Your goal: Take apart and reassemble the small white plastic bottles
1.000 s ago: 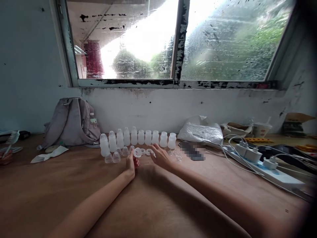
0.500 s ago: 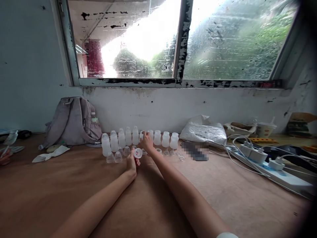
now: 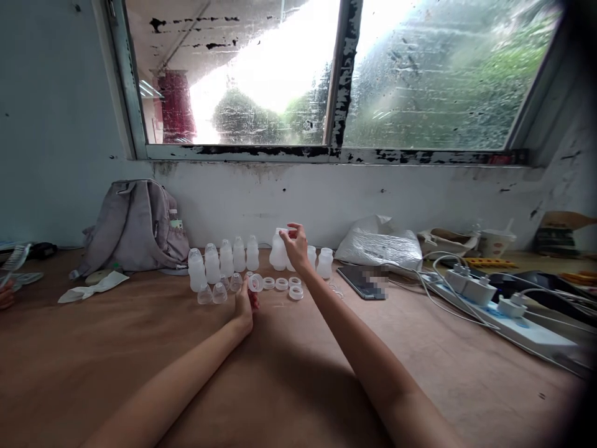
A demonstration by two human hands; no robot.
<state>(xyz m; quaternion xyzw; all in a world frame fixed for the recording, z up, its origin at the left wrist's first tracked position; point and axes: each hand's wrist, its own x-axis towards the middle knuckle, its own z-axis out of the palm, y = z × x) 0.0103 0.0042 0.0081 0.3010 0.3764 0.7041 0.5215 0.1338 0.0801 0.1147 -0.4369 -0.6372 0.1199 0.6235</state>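
Observation:
My left hand [image 3: 243, 303] is closed around a translucent collar ring [image 3: 255, 283], its round opening turned toward me. With its fingers at the neck, my right hand [image 3: 297, 246] grips a frosted white baby bottle [image 3: 278, 253], which stands higher than the open bottles to its right. Part of that bottle and the ones behind my wrist are hidden. Left of it is a row of capped baby bottles [image 3: 226, 256]. Clear dome caps [image 3: 219, 292] sit in front of them. Several white rings [image 3: 281, 284] lie on the table in front of the right hand.
A phone [image 3: 361, 283] lies right of the bottles, before a silvery bag [image 3: 380, 244]. A power strip [image 3: 508, 314] with chargers and cables runs along the right. A grey backpack [image 3: 140, 227] and a white tissue [image 3: 93, 289] are left. Another person's hand [image 3: 6, 295] shows at the left edge.
My right hand has moved up and right from the bottle row, raising a bottle. My left hand still holds the collar ring, nearly in place. The view has shifted slightly.

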